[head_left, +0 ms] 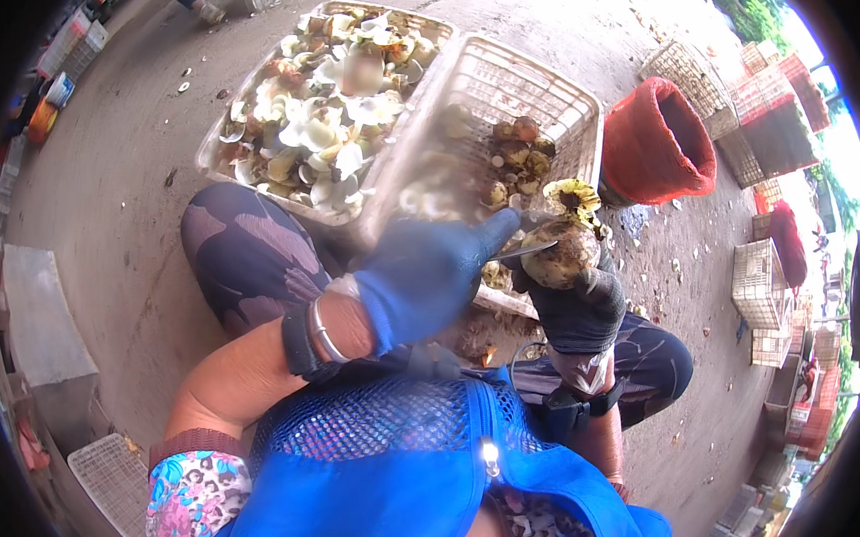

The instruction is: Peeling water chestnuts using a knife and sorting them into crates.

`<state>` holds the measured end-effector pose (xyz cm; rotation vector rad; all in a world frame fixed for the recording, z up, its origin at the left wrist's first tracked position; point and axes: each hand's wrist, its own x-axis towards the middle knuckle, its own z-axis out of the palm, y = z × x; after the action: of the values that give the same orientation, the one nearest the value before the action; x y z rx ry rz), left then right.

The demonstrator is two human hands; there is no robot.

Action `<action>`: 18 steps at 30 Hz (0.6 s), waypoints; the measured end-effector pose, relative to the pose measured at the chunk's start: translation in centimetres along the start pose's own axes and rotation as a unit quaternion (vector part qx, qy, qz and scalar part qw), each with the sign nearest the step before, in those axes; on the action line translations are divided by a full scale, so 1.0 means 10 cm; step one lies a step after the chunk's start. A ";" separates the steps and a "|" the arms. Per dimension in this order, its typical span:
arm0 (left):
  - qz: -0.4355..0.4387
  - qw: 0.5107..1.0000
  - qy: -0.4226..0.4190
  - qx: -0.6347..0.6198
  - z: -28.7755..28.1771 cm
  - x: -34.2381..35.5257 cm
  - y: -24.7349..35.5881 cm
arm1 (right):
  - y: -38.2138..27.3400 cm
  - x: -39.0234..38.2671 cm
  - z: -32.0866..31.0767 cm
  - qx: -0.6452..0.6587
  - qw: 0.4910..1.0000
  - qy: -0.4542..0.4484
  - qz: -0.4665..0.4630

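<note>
My left hand (pixel 425 264), in a blue glove, is closed round a knife. The thin knife blade (pixel 525 252) reaches right, against the side of a pale, brown-stained lily bulb (pixel 557 259). Under and around that bulb, the fingers of my right hand (pixel 577 304), in a dark grey glove, hold it up. A yellow cut piece (pixel 574 198) with a dark middle stands at the bulb's top; whether it is still attached I cannot tell. The knife's handle is hidden in my left fist.
Ahead on the left is a crate (pixel 209 153) heaped with white bulb scales. Beside it, another crate (pixel 553 77) holds several brownish bulb pieces (pixel 519 157). A red sack-like container (pixel 647 144) stands to the right. Stacked crates (pixel 764 273) line the far right.
</note>
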<state>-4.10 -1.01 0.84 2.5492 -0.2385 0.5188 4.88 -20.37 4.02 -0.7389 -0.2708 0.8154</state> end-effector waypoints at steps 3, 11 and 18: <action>-0.015 1.000 -0.003 0.022 0.13 -0.04 -0.09 | 0.07 -0.15 -0.30 -0.201 0.979 0.033 0.010; 0.036 0.992 0.050 0.107 0.28 -0.04 -0.19 | 0.09 -0.20 -0.40 -0.462 0.886 0.036 -0.002; -0.027 0.987 -0.149 0.058 -0.12 0.03 -0.09 | 0.01 -0.01 0.12 -0.091 0.991 0.058 0.075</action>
<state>-3.98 0.32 1.51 2.7342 -0.2513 0.1330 4.19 -19.82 4.86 -0.9838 -0.1885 0.8941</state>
